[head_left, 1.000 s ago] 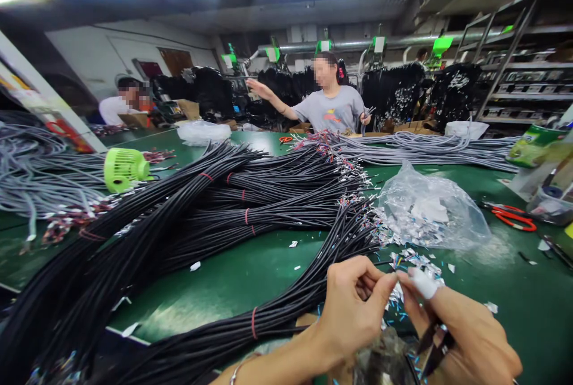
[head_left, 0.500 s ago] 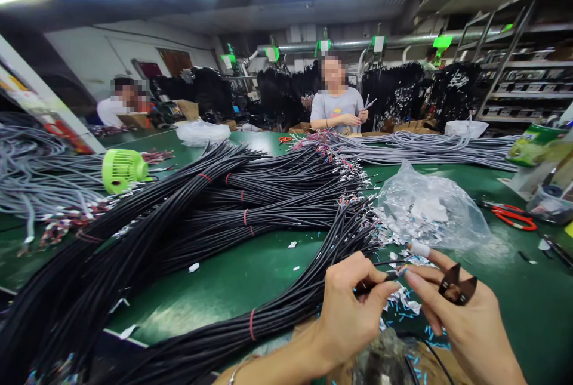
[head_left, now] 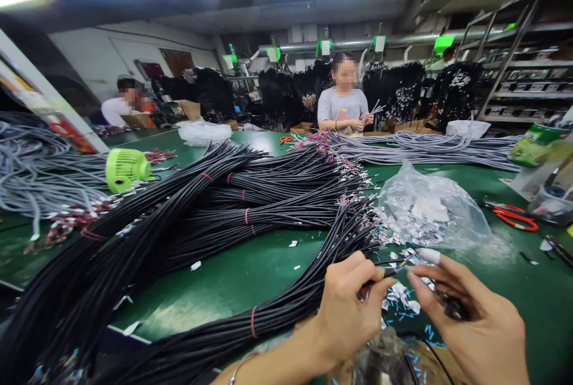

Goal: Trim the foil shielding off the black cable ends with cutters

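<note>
My left hand [head_left: 349, 301] pinches a black cable [head_left: 391, 272] close to its stripped end. Thin coloured wires [head_left: 404, 266] stick out of that end towards my right hand [head_left: 481, 310]. A pair of small dark cutters [head_left: 454, 306] sits in the curled fingers of my right hand, largely hidden by them. The right thumb and a fingertip with a white cover [head_left: 428, 255] are close to the wires; whether they touch them I cannot tell. Under my left hand runs a bundle of black cables [head_left: 286, 301] tied with a red band [head_left: 253, 322].
More black cable bundles [head_left: 210, 194] cover the middle of the green table [head_left: 219, 277]. White scraps and blue wire bits lie near a clear plastic bag [head_left: 430, 203]. Red-handled pliers [head_left: 514, 216] rest to the right, a green fan [head_left: 128, 170] to the left. A co-worker [head_left: 344, 104] holds cables opposite.
My right hand has moved slightly right, its fingertips have drawn back from the wires, and the cutters have turned further into the palm. My left hand stays almost in place.
</note>
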Action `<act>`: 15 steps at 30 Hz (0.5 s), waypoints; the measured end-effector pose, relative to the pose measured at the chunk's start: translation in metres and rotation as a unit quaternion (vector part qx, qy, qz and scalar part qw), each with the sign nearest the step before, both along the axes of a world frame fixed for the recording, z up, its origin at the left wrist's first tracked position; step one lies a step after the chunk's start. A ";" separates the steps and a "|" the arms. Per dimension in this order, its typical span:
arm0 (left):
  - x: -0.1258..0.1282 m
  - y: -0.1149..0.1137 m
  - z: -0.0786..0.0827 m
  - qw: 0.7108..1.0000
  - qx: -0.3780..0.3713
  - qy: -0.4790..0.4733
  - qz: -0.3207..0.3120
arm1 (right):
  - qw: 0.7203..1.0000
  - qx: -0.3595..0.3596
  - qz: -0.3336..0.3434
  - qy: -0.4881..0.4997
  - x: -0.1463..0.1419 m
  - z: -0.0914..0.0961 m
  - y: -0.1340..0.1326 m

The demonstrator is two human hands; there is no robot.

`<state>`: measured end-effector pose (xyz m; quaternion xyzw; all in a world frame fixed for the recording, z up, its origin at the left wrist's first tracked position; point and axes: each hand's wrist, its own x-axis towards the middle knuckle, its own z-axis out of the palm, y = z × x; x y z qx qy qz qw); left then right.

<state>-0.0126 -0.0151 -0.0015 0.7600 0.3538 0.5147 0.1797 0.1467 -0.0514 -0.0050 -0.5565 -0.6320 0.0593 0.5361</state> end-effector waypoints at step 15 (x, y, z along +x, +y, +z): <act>-0.006 0.007 0.010 0.955 -0.247 -0.115 -0.119 | 0.894 -0.190 0.142 0.379 -0.008 0.008 0.007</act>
